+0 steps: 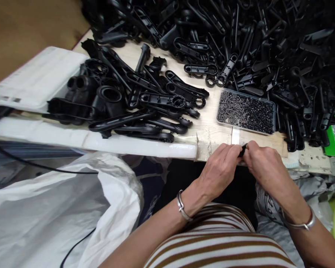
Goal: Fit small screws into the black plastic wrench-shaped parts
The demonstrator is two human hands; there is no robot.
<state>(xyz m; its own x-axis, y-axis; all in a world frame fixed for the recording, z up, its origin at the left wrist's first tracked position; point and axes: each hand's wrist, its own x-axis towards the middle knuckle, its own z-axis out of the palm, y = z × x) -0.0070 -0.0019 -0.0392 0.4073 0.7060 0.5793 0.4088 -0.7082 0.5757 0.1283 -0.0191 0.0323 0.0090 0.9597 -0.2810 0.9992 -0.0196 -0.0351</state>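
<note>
At the table's front edge, my left hand [222, 168] and my right hand [264, 162] are closed close together. Between their fingertips a small black plastic part [242, 150] shows; most of it is hidden by the fingers, so its exact shape is unclear. Just beyond the hands lies a clear shallow box [220, 121] filled with tiny grey and black pieces. Left of the box, black plastic arms with ringed ends [163, 99] are piled on the wood, beside thicker black hollow parts [110, 95].
A large heap of black plastic parts [240, 33] covers the back and right. White foam [142, 146] lines the front edge at left, near a white flat case [41, 76]. A white bag [108, 186] hangs below. A green tray [331, 139] holds small metal pieces.
</note>
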